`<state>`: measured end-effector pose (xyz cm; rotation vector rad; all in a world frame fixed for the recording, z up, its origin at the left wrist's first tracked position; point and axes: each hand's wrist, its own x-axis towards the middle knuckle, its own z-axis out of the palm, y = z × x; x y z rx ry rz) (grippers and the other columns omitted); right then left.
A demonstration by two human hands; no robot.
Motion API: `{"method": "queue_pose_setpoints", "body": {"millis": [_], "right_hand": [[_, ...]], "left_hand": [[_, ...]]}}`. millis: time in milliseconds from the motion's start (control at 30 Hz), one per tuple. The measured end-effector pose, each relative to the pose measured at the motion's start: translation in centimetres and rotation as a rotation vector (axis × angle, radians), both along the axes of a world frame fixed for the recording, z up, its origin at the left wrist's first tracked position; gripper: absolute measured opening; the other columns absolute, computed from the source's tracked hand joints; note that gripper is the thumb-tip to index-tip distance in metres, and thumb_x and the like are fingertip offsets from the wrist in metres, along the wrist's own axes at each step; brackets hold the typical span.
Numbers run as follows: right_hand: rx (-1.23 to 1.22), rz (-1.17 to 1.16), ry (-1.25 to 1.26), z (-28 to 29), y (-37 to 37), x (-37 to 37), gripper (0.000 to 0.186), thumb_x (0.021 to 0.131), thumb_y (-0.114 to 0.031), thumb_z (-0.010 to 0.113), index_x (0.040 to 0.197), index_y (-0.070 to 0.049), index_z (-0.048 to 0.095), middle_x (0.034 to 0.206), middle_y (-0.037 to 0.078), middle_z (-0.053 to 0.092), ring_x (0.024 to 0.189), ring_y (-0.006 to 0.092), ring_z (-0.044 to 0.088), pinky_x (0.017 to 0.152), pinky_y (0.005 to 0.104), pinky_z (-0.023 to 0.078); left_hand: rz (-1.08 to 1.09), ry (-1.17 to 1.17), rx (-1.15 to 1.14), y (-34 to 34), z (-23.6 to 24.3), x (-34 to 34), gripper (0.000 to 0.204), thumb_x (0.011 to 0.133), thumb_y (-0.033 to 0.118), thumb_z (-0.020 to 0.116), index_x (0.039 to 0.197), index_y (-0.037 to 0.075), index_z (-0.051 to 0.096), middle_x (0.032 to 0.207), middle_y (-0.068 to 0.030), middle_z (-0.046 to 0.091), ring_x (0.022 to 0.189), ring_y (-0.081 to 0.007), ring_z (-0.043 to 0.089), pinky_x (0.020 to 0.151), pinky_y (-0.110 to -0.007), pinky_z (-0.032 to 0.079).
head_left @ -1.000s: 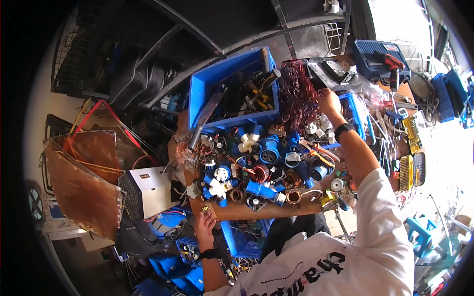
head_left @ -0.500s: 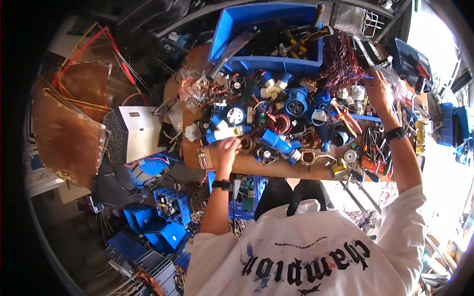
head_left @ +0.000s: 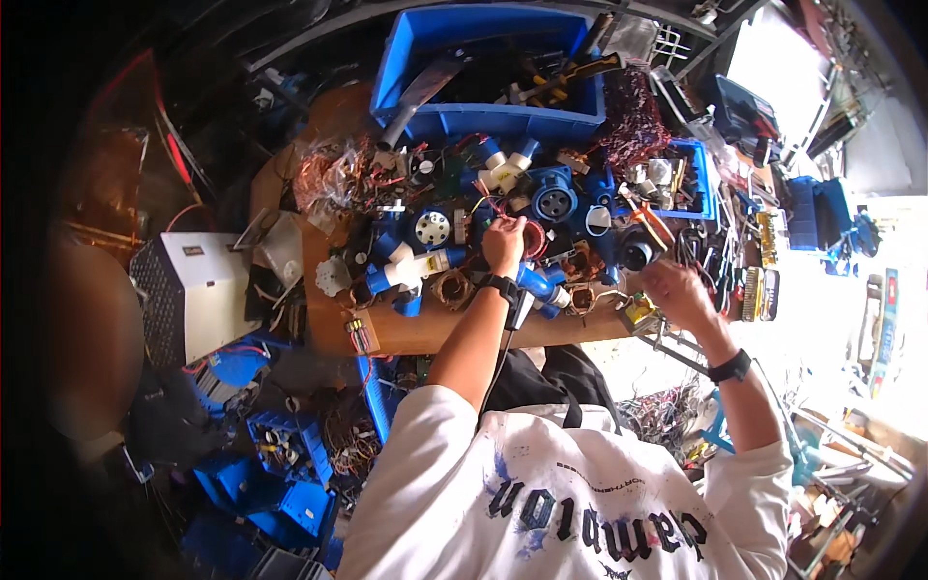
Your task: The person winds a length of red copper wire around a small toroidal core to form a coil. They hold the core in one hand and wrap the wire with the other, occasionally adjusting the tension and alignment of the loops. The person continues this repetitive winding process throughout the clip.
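Note:
My left hand (head_left: 504, 245) is over the middle of the cluttered workbench (head_left: 435, 332), fingers curled together beside a red-brown wire coil (head_left: 534, 239). What they grip, if anything, is hidden. A blue plug connector (head_left: 538, 283) lies close to that wrist. To its left is a white-and-blue multi-way plug adapter (head_left: 418, 268), and beyond the hand a round blue socket (head_left: 555, 200). My right hand (head_left: 677, 293) hovers by the bench's near right side, smeared by motion, close to a dark round fitting (head_left: 634, 253) and orange-handled pliers (head_left: 651, 224).
At the back stands a large blue bin (head_left: 483, 123) with a hammer (head_left: 565, 79) and other tools. A small blue tray (head_left: 711, 182) of parts sits at right, near dark red wires (head_left: 633, 126). Left of the bench stands a pale metal case (head_left: 215, 285).
My left hand has moved right, from the white-and-blue adapter to the red-brown coil. My right hand has come back from the tray's far side toward the near edge. The view has shifted.

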<state>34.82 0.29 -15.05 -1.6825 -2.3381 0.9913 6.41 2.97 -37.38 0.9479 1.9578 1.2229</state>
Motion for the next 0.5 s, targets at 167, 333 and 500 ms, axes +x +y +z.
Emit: {"method": "queue_pose_setpoints", "body": {"millis": [167,333,500], "right_hand": [[0.025,-0.031,-0.013,-0.2,-3.8,-0.8,0.018,0.086,-0.018,0.061,0.098,-0.006,0.066,0.091,0.014,0.068,0.086,0.0349,0.065,0.074,0.0424,0.051],[-0.119,-0.196,0.099,-1.5,-4.8,-1.5,0.023,0.086,-0.023,0.062,0.101,-0.007,0.066,0.091,0.015,0.068,0.087,0.0334,0.066,0.073,0.0402,0.052],[-0.399,-0.494,0.699,-5.2,-4.2,-3.6,0.042,0.094,-0.042,0.057,0.119,-0.008,0.059,0.104,0.011,0.067,0.090,0.0249,0.066,0.073,0.0378,0.053]], "left_hand": [[-0.080,0.130,-0.024,-0.9,-0.1,-0.5,0.033,0.089,0.031,0.063,0.071,0.004,0.068,0.066,-0.0133,0.066,0.063,-0.0328,0.065,0.057,-0.042,0.048],[0.006,-0.160,0.113,-1.6,1.6,0.0,0.026,0.091,0.023,0.064,0.075,0.002,0.069,0.067,-0.0081,0.068,0.062,-0.0179,0.067,0.058,-0.032,0.050],[-0.115,-0.399,0.243,-2.4,13.7,0.3,0.019,0.094,0.016,0.062,0.091,-0.002,0.068,0.082,-0.0074,0.070,0.072,-0.0128,0.067,0.066,-0.025,0.054]]}}
